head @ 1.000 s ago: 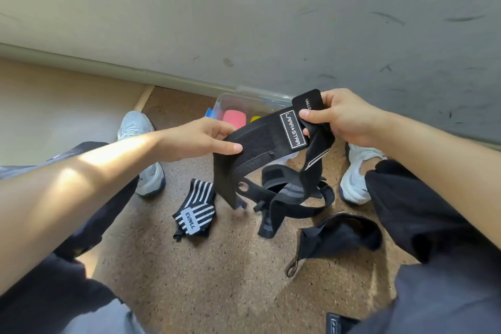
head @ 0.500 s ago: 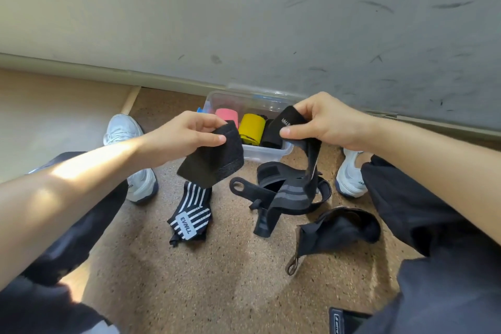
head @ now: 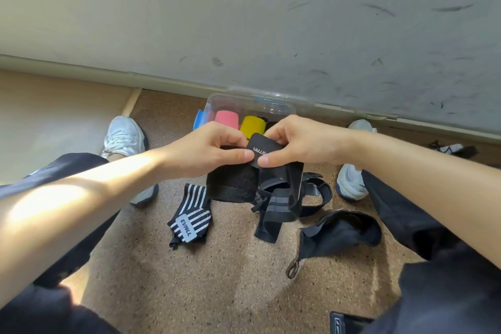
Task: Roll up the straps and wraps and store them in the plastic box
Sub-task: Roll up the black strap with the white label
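Observation:
Both hands pinch the top end of a black wrist wrap (head: 233, 184) above the floor. My left hand (head: 208, 149) and my right hand (head: 295, 144) meet thumb to thumb at its labelled tab, and the rest hangs down folded. Behind the hands stands the clear plastic box (head: 252, 103) against the wall, holding a pink roll (head: 226, 118) and a yellow roll (head: 252, 123). On the floor lie a black-and-white striped wrap (head: 189, 218), a tangle of black straps with grey stripes (head: 292, 203) and a black strap with a metal hook (head: 339, 230).
I sit on a speckled brown floor with legs apart, a white shoe on the left (head: 124, 138) and another on the right (head: 351, 179). A grey wall rises behind the box. Another black labelled item (head: 347, 324) shows at the bottom edge, and a small wrap (head: 452, 149) lies far right.
My hands have come together from wide apart. The wrap that was stretched between them is now folded over, with both thumbs on its tab. The view has tilted so the box shows more.

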`<state>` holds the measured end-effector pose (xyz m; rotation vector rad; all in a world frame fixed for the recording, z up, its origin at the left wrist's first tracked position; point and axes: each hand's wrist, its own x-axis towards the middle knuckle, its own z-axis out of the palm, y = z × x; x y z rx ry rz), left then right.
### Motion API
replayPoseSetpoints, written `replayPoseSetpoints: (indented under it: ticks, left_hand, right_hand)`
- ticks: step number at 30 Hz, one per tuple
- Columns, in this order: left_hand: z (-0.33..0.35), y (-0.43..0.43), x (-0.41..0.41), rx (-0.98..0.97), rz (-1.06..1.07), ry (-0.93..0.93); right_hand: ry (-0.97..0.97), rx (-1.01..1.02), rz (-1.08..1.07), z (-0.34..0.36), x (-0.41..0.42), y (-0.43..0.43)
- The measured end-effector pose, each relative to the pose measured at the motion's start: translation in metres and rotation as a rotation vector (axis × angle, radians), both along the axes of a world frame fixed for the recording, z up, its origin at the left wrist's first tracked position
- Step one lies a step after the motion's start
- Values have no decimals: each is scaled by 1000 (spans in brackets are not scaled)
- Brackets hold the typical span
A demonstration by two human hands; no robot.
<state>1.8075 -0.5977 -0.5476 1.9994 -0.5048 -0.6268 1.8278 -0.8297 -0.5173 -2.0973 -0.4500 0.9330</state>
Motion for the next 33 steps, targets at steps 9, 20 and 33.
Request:
replayPoseSetpoints:
  ticks: [9, 20, 33]
  left_hand:
    - [-4, 8, 4, -130, -35, 264]
    - [-12, 25, 9, -96, 51, 382]
    - [-8, 10, 4, -152, 28, 338]
  right_hand:
    - [-145, -60, -40, 7, 21, -28]
    - [-145, 4, 34, 14, 15, -25]
    - [-324, -137, 163, -8, 10, 1]
